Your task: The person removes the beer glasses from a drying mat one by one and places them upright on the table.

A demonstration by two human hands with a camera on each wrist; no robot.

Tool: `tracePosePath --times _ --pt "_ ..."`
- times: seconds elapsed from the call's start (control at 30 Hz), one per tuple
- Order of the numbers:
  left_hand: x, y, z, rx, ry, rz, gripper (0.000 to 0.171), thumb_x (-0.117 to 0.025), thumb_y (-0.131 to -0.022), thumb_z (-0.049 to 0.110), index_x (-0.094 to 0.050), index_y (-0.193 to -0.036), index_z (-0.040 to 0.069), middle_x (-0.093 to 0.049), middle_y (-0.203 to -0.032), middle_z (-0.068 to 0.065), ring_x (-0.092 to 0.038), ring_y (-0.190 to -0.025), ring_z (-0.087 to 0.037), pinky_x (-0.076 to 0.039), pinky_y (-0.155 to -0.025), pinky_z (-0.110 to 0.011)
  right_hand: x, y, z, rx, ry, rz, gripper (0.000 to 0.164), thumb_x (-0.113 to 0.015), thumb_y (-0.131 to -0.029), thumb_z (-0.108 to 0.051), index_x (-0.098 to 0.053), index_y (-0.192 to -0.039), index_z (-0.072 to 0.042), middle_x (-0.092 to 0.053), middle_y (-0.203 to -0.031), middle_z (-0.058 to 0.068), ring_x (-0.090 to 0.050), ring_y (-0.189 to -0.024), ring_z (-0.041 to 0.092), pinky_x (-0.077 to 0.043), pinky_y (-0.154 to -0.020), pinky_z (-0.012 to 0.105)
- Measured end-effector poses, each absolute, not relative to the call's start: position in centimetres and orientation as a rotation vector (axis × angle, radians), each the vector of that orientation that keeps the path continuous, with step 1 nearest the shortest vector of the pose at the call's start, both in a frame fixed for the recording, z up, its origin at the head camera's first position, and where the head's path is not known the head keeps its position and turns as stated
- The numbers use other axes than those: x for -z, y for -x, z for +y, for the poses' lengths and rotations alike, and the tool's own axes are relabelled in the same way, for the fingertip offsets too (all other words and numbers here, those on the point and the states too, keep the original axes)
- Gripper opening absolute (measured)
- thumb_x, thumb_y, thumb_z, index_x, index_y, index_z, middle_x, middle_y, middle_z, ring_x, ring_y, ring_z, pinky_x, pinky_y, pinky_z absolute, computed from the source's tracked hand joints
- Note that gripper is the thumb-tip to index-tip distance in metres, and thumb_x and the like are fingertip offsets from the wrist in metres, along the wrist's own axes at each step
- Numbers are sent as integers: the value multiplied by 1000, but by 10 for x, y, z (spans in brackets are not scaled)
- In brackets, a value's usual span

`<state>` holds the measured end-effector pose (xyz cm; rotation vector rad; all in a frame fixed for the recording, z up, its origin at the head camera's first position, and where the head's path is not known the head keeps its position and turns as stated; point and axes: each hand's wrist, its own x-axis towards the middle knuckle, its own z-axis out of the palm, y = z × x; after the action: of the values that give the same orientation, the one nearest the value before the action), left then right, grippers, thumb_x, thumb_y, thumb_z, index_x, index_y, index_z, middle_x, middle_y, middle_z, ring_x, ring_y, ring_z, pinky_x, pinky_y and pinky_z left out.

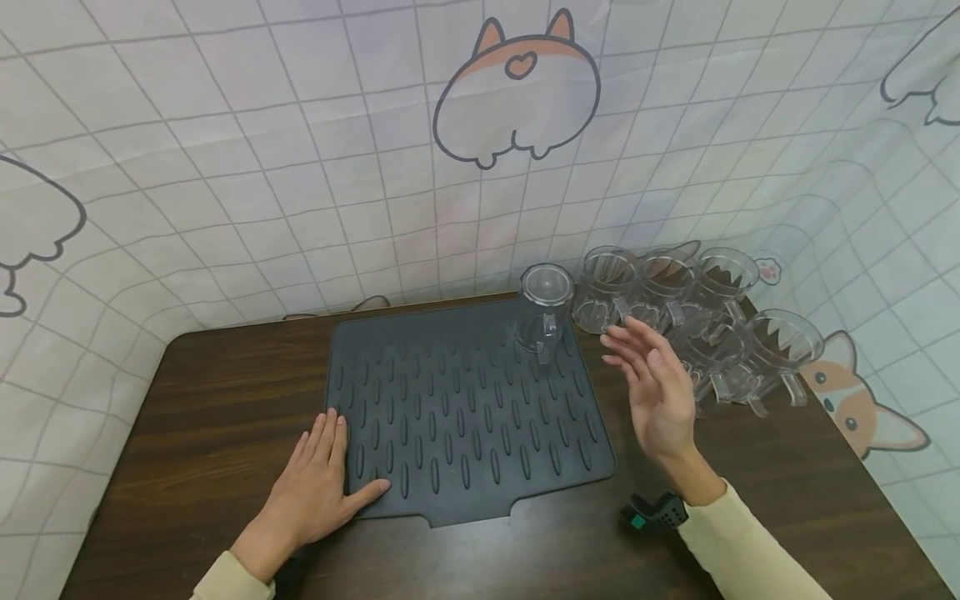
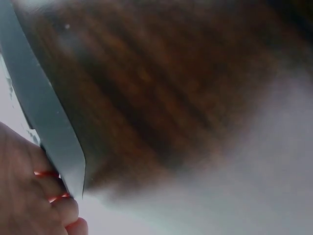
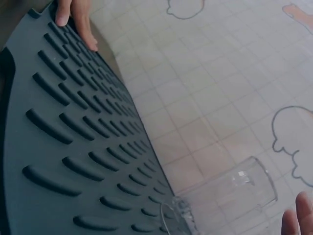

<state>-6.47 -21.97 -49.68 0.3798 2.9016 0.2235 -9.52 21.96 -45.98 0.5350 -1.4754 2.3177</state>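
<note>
A dark grey ridged drying mat [image 1: 450,512] lies on the table. My left hand [image 1: 311,479] rests on its front left corner, fingers straight along the left edge and thumb over the surface. At the mat's back right corner stands a clear glass mug [image 1: 546,312], seemingly upside down, its handle towards me; the right wrist view shows this glass mug [image 3: 230,196] too. My right hand [image 1: 660,392] is raised to the right of the mat, fingers loosely bent and holding nothing. Several more clear mugs [image 1: 783,342] stand close together just beyond it.
The dark wood table [image 1: 217,400] reaches out on both sides of the mat. A white cloth [image 1: 315,167] with a grid and cartoon dogs hangs behind the table and along its sides. A black band [image 1: 656,510] sits at my right wrist.
</note>
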Motion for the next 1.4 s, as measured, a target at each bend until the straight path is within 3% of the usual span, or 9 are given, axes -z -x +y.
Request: tracePosePath --times 0.4,0.97,1.17,1.4 --pt "496 63 -218 -220 -367 2890 116 -49 -92 80 -22 -160 -10 -14 -171 -30 -14 -160 -48 -19 -129 -65 476 116 199 -2330 -322 -1612 43 -33 -113 -23 -47 -146 2 -65 -132 5 -65 -123 17 -54 -102 28" --pt "495 66 -219 -223 -353 2872 118 -48 -91 82 -19 -162 -8 -12 -172 -28 -13 -161 -47 -18 -129 -64 482 132 181 -2367 -224 -1608 47 -38 -113 -30 -49 -142 5 -67 -128 3 -66 -122 17 -52 -104 30" --pt "495 66 -220 -228 -350 2871 117 -49 -92 81 -19 -162 -8 -12 -172 -29 -13 -161 -47 -19 -129 -64 482 135 176 -2380 -201 -1595 38 -39 -113 -29 -59 -131 -2 -72 -119 0 -69 -113 15 -52 -103 30" --pt "494 65 -220 -214 -353 2872 117 -49 -92 80 -19 -161 -9 -12 -172 -29 -13 -161 -47 -20 -129 -65 480 137 171 -2402 -137 -1603 35 -41 -112 -29 -60 -128 -4 -70 -118 0 -69 -110 15 -50 -102 30"
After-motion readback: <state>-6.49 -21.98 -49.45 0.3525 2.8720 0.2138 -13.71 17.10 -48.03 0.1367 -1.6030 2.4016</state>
